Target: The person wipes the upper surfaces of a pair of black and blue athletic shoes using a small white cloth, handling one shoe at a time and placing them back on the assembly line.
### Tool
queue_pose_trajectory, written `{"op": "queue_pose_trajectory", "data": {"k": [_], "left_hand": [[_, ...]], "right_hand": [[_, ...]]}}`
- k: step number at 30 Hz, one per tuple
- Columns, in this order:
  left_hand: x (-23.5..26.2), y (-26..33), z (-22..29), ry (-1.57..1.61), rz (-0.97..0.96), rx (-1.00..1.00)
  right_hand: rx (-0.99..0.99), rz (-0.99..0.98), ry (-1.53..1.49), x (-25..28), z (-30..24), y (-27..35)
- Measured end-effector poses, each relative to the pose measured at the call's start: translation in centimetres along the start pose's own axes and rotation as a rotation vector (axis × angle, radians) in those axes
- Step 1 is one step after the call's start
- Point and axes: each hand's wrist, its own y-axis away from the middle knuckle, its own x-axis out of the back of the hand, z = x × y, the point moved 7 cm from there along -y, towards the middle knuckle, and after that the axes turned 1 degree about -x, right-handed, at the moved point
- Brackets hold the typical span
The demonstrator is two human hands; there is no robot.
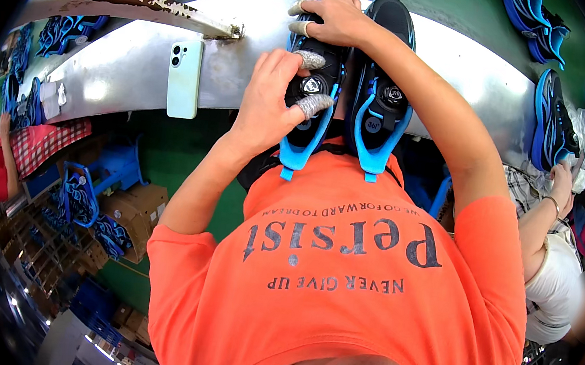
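Note:
A pair of black and blue sneakers stands side by side before me, toes pointing away. My right hand point(336, 16) is wrapped over the toe of the left sneaker point(332, 58), with pale finger covers on several fingers. Lower on that shoe, my left hand point(272, 96) curls in from the left. Its thumb and index finger, in grey wrapped covers, lie either side of the round lacing dial point(312, 86). Beneath my right forearm is the right sneaker point(390, 23), its own dial point(391, 95) showing and its blue heel loop toward me.
The metal bench point(134, 72) carries a pale green phone point(184, 79) left of the shoes. A worn metal bar point(126, 3) juts over it. At right, a co-worker's hand point(562, 180) touches another sneaker point(551, 119). More shoes lie beyond the bench; cardboard boxes point(136, 210) stand lower left.

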Motion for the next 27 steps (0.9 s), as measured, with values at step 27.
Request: {"op": "queue_pose_trajectory", "data": {"k": [27], "left_hand": [[-0.3, -0.1, -2.8, 0.243, -0.08, -0.028]], "right_hand": [[0.022, 0.022, 0.002, -0.1, 0.1, -0.1]]}}
